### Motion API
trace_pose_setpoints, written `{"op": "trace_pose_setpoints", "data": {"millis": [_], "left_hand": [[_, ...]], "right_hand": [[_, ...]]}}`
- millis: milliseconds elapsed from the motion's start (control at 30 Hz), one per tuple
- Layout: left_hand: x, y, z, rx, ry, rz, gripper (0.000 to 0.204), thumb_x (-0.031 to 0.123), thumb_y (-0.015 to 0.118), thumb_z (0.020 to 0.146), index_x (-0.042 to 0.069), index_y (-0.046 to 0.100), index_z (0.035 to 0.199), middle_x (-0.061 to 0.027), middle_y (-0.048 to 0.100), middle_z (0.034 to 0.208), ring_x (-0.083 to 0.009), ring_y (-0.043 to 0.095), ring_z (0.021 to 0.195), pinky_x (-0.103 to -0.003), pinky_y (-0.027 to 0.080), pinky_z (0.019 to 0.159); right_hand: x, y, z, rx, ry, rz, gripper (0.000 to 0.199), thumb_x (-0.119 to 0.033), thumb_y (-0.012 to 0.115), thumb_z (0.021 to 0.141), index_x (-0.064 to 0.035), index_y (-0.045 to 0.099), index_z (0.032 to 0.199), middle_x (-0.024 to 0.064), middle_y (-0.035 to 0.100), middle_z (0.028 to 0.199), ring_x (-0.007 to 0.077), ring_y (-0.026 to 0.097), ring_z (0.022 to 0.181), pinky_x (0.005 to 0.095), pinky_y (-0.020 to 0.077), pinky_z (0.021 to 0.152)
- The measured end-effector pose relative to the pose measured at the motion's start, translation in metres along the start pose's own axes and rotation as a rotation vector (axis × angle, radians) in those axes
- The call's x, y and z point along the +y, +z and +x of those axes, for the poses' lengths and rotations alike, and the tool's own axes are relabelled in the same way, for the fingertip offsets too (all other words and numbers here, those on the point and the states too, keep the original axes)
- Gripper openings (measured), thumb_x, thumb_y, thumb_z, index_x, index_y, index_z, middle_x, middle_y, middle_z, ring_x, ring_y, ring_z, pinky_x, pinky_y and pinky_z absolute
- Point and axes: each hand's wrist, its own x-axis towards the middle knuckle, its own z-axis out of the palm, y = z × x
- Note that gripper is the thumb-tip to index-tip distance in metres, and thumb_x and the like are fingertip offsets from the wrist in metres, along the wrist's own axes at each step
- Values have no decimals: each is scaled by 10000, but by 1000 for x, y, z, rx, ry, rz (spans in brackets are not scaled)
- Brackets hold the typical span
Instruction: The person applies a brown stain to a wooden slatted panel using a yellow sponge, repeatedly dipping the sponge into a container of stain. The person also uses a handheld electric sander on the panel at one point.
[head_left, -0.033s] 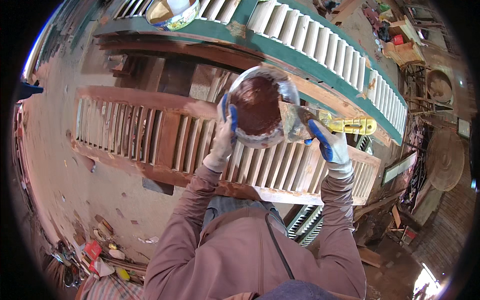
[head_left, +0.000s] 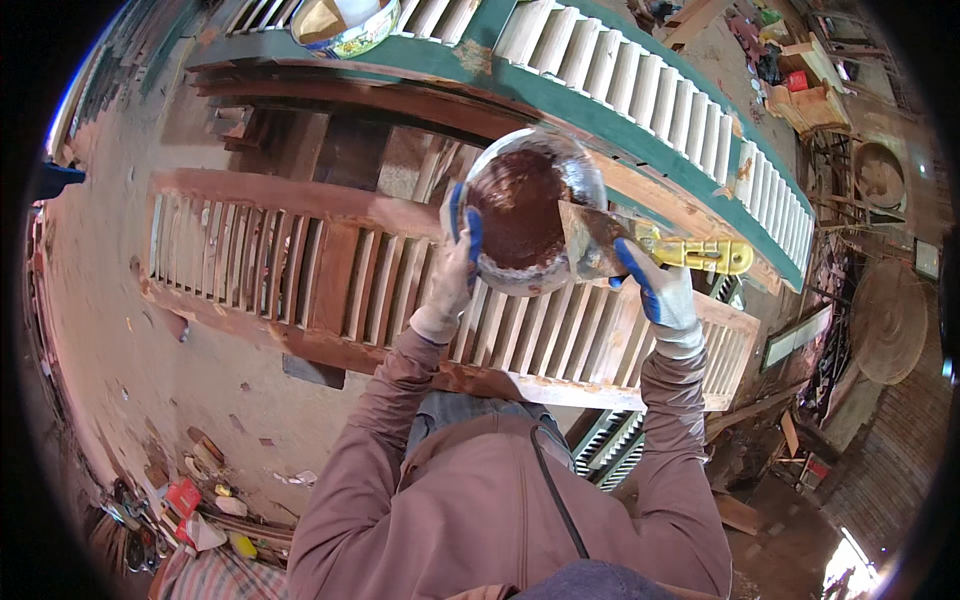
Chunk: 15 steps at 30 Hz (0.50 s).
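Note:
My left hand (head_left: 459, 250), in a white glove with blue fingers, grips the left rim of a round metal bowl (head_left: 583, 180). Inside the bowl lies a thick reddish-brown paste (head_left: 515, 215), smeared up the walls. In my gloved right hand (head_left: 657, 288) is a putty knife (head_left: 597, 240) with a yellow handle; its wide stained blade reaches the bowl's right rim. Both are held above a slatted wooden shutter (head_left: 330, 275) that lies across in front of me. The shutter's left part is coated reddish brown, while its right end looks paler.
Beyond it lies a green-framed shutter (head_left: 630, 110) with pale slats, bearing a patterned tin (head_left: 345, 30) at the far left. Scraps and a red package (head_left: 184, 497) litter the lower left. A round woven tray (head_left: 888, 322) and wood pieces are at the right.
The bowl has shifted slightly to the right, and my left hand has moved with it. The putty knife and my right hand stay nearly where they were.

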Motion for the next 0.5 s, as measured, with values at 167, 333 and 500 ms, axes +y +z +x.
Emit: {"op": "trace_pose_setpoints", "data": {"millis": [167, 333, 500], "left_hand": [[56, 95, -3, -95, 190, 341, 643, 302, 440, 1067, -6, 167, 1560, -193, 287, 1563, -280, 278, 1454, -383, 227, 1194], [63, 102, -11, -100, 373, 516, 691, 318, 477, 1050, -32, 160, 1555, -223, 264, 1568, -315, 284, 1453, -408, 242, 1189], [71, 113, -16, -153, 495, 558, 753, 336, 510, 1013, -62, 157, 1546, -240, 280, 1552, -328, 329, 1425, -423, 270, 1174]], "right_hand": [[-4, 12, 13, 94, 36, -87, 276, -61, 656, 900, -3, 658, 1170, 148, 698, 1078, 275, 693, 934, 361, 555, 827], [-24, 31, 45, 146, -19, -294, 332, -47, 648, 859, 19, 624, 1183, 172, 670, 1167, 309, 670, 1042, 385, 558, 851], [-17, 60, 40, 173, -14, -537, 448, -115, 680, 796, 0, 612, 1224, 175, 670, 1117, 328, 654, 1030, 407, 551, 867]]}}
